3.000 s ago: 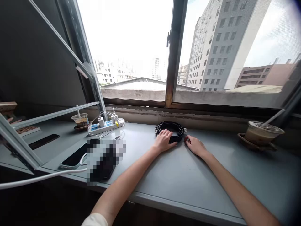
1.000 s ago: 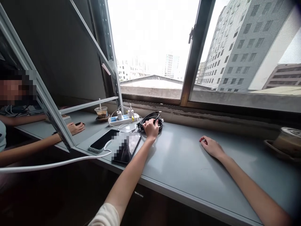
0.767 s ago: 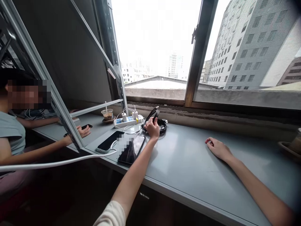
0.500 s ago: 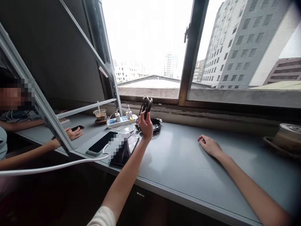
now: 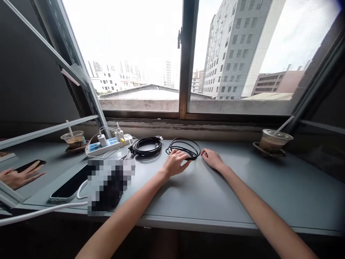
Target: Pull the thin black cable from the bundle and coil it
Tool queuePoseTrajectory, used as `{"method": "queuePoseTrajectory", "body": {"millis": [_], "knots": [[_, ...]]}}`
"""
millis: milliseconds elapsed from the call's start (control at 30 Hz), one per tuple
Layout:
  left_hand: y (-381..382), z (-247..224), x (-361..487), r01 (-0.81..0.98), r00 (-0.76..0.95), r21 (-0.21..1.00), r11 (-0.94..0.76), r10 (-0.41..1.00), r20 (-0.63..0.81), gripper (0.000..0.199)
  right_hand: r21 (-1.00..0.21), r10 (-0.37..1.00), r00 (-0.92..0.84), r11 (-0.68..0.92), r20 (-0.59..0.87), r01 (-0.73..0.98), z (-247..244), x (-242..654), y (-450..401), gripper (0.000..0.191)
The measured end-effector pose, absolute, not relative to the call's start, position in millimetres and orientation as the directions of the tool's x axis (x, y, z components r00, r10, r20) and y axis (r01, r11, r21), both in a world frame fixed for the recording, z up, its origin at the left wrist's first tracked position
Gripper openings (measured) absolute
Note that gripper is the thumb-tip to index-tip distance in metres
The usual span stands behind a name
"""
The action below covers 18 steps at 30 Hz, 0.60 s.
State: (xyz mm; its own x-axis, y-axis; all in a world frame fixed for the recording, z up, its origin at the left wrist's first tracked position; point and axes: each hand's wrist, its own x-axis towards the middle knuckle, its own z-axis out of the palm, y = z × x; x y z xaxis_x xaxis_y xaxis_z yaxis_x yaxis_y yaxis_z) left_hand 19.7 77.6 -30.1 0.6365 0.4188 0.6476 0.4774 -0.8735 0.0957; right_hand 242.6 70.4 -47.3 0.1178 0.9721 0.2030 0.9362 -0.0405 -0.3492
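Since half a second ago, the left hand (image 5: pixel 176 162) has moved away from the thicker black coil (image 5: pixel 148 154) and brought the thinner black cable loop (image 5: pixel 192 157) over beside the right hand (image 5: pixel 212 159). The loop, raised above the coil in that earlier frame, is now down at the surface (image 5: pixel 188 201), to the right of the coil and apart from it.

The left hand's fingers reach over the loop's near edge, with the thumb toward the right. Whether this grip is clamped on the cable or merely rests against it, I cannot tell. The right hand lies on its side just beyond the loop's right edge, fingers curled; whether they meet the thumb or touch the cable is unclear.

The coil lies flat, with connectors at its left and upper right. Left of it is a white power strip (image 5: pixel 110 147) with white chargers plugged in. Nearer the front edge are a phone (image 5: pixel 71 182) and a dark device (image 5: pixel 109 196), partly pixelated. A drink cup (image 5: pixel 273 141) with a straw stands on a dish at far right, another cup (image 5: pixel 73 138) at left. At the left edge, a co-worker's hand (image 5: pixel 20 176) spreads over a dark phone.
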Motion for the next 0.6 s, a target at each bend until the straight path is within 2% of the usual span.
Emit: {"method": "queuePoseTrajectory", "body": {"millis": [167, 267, 400, 467, 600], "knots": [[82.3, -35.3, 13.1, 0.538, 0.656, 0.225, -0.813, 0.571, 0.494, 0.028, -0.384, 0.971, 0.127, -0.040, 0.204, 0.922, -47.4, 242.0, 70.0, 0.023], [79.1, -34.7, 13.3, 0.529, 0.660, 0.317, -0.787, 0.617, 0.428, 0.019, -0.424, 0.970, 0.139, -0.042, 0.201, 0.905, -46.4, 241.2, 69.5, 0.024], [76.2, -32.3, 18.0, 0.485, 0.612, 0.481, -0.730, 0.676, 0.409, 0.010, -0.524, 0.972, 0.137, -0.018, 0.190, 0.851, -42.5, 235.7, 66.5, 0.027], [78.0, -30.8, 20.3, 0.448, 0.556, 0.578, -0.682, 0.719, 0.417, 0.012, -0.599, 0.978, 0.104, 0.026, 0.181, 0.801, -39.4, 228.1, 63.8, 0.034], [87.3, -24.2, 26.0, 0.300, 0.468, 0.767, -0.567, 0.788, 0.399, 0.023, -0.759, 0.979, -0.050, 0.185, 0.198, 0.625, -28.0, 199.9, 59.0, 0.061]]}}
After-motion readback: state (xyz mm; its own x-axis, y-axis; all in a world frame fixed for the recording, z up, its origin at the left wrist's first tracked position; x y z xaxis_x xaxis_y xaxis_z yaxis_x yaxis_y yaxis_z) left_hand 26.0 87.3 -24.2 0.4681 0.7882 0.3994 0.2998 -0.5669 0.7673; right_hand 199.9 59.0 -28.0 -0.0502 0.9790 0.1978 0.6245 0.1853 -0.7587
